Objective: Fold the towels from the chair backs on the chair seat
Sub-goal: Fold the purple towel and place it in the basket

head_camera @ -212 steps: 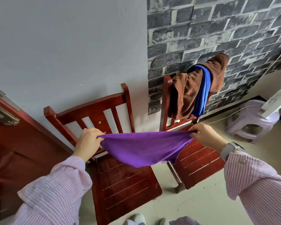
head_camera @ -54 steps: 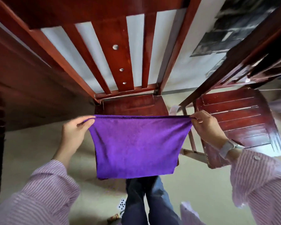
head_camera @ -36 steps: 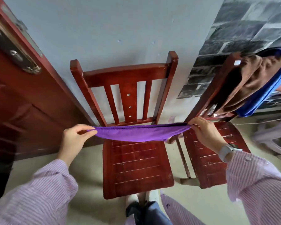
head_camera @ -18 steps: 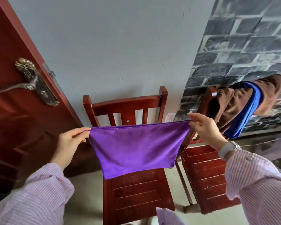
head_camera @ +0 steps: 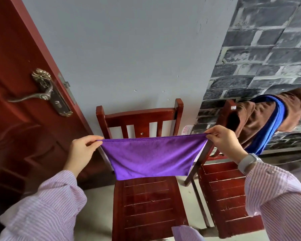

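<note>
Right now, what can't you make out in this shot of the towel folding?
Head view only:
- Lower back of the near chair: hidden by the purple towel.
- Brown towel and blue towel: cut off by the right edge.
- Pale item behind the chair: too small to identify.
- Whether the purple towel is doubled: unclear.

Two red wooden chairs (head_camera: pixel 146 206) stood side by side on the floor (head_camera: pixel 94 221). The right chair's back (head_camera: pixel 230 108) carried a brown towel (head_camera: pixel 254 122) and blue towel (head_camera: pixel 269 126).
</note>
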Action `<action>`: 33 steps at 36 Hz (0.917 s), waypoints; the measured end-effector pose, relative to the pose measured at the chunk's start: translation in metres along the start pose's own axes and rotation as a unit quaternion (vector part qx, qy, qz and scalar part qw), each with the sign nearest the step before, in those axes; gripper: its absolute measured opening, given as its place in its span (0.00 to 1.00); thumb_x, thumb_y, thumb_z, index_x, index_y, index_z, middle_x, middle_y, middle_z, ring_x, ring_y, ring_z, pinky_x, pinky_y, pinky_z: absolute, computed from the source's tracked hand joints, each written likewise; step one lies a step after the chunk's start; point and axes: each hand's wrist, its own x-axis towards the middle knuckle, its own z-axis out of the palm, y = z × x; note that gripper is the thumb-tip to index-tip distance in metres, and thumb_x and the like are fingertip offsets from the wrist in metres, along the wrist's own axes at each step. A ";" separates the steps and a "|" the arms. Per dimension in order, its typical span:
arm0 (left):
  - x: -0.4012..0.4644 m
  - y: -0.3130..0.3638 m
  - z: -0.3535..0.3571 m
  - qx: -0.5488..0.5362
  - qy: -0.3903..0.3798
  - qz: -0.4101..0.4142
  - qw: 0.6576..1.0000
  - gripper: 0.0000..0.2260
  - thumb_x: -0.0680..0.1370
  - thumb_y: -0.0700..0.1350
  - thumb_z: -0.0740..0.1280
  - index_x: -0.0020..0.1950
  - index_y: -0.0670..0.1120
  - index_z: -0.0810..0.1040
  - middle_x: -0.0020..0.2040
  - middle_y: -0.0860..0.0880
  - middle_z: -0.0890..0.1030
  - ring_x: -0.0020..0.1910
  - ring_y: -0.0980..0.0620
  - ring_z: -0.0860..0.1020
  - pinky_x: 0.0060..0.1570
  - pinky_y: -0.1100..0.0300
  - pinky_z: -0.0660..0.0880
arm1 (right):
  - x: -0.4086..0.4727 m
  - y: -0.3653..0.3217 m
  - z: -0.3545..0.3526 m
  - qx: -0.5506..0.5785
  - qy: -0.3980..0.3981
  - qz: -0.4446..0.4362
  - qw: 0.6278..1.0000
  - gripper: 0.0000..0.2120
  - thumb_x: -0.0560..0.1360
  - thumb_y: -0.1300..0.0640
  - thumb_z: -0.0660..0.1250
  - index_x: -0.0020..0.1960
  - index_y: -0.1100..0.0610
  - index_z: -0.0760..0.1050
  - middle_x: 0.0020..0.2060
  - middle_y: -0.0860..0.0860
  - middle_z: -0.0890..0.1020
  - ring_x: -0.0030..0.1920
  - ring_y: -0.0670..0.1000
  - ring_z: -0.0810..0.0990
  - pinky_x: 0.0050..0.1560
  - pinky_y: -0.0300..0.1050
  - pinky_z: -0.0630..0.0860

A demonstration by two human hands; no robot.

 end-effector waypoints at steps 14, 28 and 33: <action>0.043 -0.045 0.043 0.088 0.039 -0.023 0.995 0.06 0.74 0.35 0.65 0.47 0.40 0.82 0.45 0.43 0.83 0.47 0.45 0.80 0.49 0.59 0.71 | 0.049 0.019 0.067 -0.053 -0.004 0.051 0.997 0.06 0.72 0.67 0.63 0.46 0.63 0.78 0.43 0.60 0.82 0.46 0.60 0.79 0.53 0.50 0.74; -0.024 -0.105 0.050 0.024 0.018 -0.069 0.997 0.06 0.74 0.32 0.65 0.47 0.38 0.81 0.48 0.49 0.81 0.43 0.74 0.75 0.50 0.77 0.68 | -0.008 0.053 0.111 0.030 -0.030 0.086 0.995 0.06 0.74 0.67 0.63 0.49 0.61 0.75 0.38 0.54 0.79 0.38 0.52 0.79 0.38 0.34 0.74; -0.086 -0.148 0.061 0.057 -0.018 -0.138 0.989 0.07 0.74 0.33 0.65 0.47 0.41 0.81 0.43 0.56 0.83 0.33 0.70 0.74 0.38 0.78 0.66 | -0.063 0.085 0.135 -0.012 -0.075 0.067 0.995 0.07 0.71 0.71 0.64 0.46 0.63 0.77 0.39 0.53 0.79 0.39 0.52 0.79 0.43 0.32 0.72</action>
